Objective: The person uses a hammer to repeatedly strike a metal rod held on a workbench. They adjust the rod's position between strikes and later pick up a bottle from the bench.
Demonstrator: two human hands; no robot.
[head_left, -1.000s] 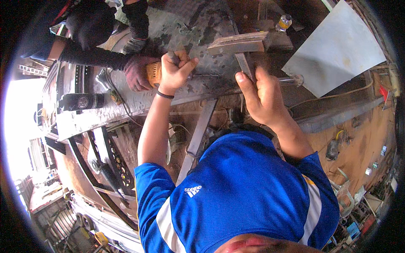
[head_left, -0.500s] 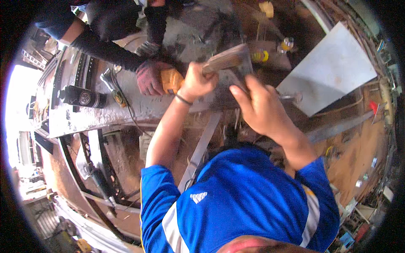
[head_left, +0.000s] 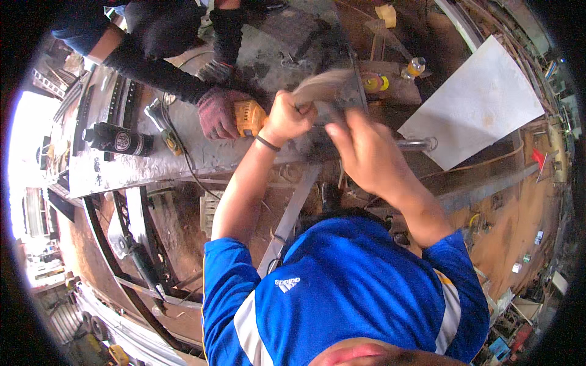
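My left hand [head_left: 290, 117], with a dark band at its wrist, is closed around a flat brownish strip [head_left: 326, 85]. Motion smears the strip into an arc, so its material is unclear. Just to the right, my right hand [head_left: 372, 152] has thumb and forefinger closing on something dark and blurred beside the strip. Close to my left wrist lies a yellow power tool [head_left: 249, 118], under the maroon-gloved hand [head_left: 217, 113] of another person across the bench.
The metal-topped bench [head_left: 201, 146] carries a black bottle [head_left: 119, 140] and a corded tool [head_left: 163, 128]. At the right are a pale sheet [head_left: 476, 104], a metal rod with a ring end [head_left: 421, 144], a yellow tape roll [head_left: 375, 82] and a small jar [head_left: 415, 67]. An angle grinder [head_left: 137, 256] hangs lower left.
The strip has swung and is more blurred at its far end. My right hand has shifted slightly left and down. The other person's gloved hand stays on the yellow tool.
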